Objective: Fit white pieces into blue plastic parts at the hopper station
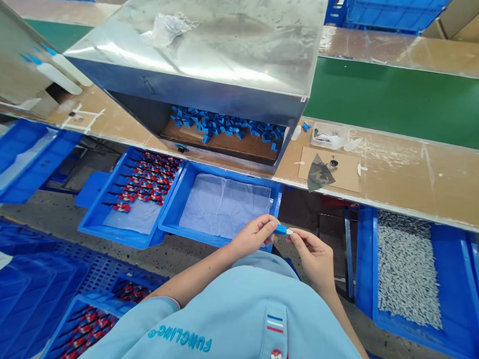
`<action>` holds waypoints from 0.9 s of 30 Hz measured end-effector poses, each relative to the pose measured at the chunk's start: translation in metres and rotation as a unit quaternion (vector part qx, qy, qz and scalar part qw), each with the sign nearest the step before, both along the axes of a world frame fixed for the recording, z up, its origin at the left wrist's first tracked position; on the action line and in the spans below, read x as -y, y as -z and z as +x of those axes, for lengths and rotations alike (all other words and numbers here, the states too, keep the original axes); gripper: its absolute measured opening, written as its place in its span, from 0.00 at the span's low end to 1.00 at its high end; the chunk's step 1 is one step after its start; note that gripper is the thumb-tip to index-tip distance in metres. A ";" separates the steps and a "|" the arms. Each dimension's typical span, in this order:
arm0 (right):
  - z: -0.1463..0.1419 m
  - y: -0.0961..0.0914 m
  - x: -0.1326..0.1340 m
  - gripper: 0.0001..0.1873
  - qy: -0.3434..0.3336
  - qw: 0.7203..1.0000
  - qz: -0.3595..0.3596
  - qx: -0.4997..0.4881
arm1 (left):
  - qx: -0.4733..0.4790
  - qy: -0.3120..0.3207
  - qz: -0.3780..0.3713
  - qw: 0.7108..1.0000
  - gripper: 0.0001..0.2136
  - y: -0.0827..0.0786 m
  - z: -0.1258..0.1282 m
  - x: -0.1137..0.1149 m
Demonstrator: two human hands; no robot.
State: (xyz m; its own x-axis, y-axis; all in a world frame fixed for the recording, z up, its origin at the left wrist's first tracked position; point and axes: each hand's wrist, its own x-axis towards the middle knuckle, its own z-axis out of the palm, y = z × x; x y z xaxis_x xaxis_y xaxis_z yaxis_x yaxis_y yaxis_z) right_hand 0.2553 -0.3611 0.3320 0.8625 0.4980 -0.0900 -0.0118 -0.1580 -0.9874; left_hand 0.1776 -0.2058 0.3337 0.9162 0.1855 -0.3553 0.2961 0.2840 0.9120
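My left hand (pixel 260 232) pinches a small blue plastic part (pixel 280 229) in front of my body. At the right end of that part is a small whitish piece (pixel 289 231), pinched between the thumb and forefinger of my right hand (pixel 312 251). The two pieces touch end to end; whether one sits inside the other cannot be made out. Just beyond my left hand is a blue tray (pixel 168 219) lined with thin translucent sheeting (pixel 226 205).
A metal hood (pixel 211 81) on the bench covers many loose blue parts (pixel 225 124). To the left, a blue tray (pixel 133 241) carries rows of red-and-blue pieces (pixel 155 179). A bin at right holds small grey pieces (pixel 409 279). Behind runs a green belt (pixel 403 101).
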 end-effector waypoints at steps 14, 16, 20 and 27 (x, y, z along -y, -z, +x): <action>-0.012 0.007 -0.002 0.11 0.002 0.999 -0.019 0.036 | -0.039 0.022 -0.005 0.999 0.31 -0.006 -0.008 0.001; -0.013 0.007 -0.003 0.12 0.003 0.999 -0.025 0.034 | -0.043 0.029 0.008 0.999 0.30 -0.007 -0.009 0.000; -0.017 0.007 -0.004 0.14 0.005 0.999 -0.035 0.031 | -0.046 0.037 0.024 0.998 0.28 -0.009 -0.009 -0.003; -0.021 0.008 -0.006 0.10 -0.023 0.988 -0.066 0.137 | -0.044 0.044 0.022 0.998 0.24 -0.006 -0.013 -0.005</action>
State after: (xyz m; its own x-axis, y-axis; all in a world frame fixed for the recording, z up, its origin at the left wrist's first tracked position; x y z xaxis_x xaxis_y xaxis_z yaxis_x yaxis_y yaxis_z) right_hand 0.2342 -0.3552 0.3240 0.8407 0.5361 0.0768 0.2623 -0.2791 -0.9237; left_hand 0.1648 -0.2012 0.3399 0.8949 0.1235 -0.4289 0.3979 0.2146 0.8920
